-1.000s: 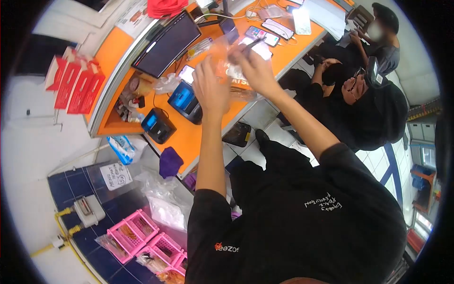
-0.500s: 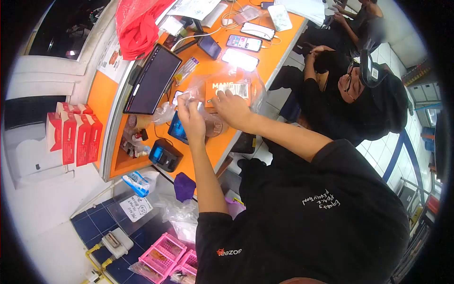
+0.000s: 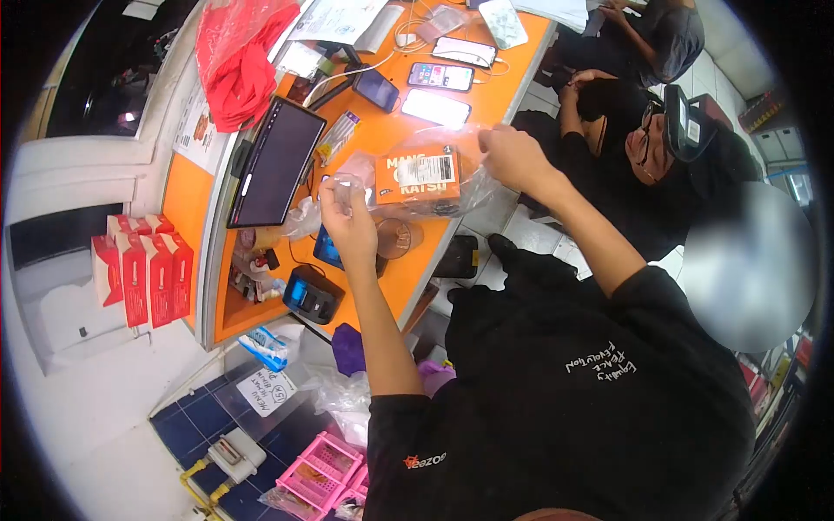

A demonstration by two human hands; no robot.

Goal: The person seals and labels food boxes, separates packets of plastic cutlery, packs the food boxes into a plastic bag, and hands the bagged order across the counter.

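An orange food box [image 3: 395, 187] with a white printed label [image 3: 427, 170] sits inside a clear plastic bag [image 3: 476, 193] on the orange counter. My left hand [image 3: 349, 215] is closed on the gathered plastic at the bag's left side. At the right side, by the counter edge, my right hand [image 3: 519, 159] grips the bag's other end, its fingers pinched together. Between the two hands the plastic is stretched out around the box. Just below the box stands a clear cup [image 3: 398, 238] with a brownish look, close to my left wrist.
Several phones [image 3: 440, 76] with cables lie farther back on the counter. A dark monitor [image 3: 276, 162] stands left, near a small black-and-blue printer [image 3: 313, 293]. Red-and-white cartons [image 3: 155, 269] stand by the wall. A seated person [image 3: 647, 187] is beyond the counter's right edge.
My right hand has moved off the box's label to the right and now pulls the bag's edge outward. More of the box's printed top shows. My left hand keeps holding the plastic.
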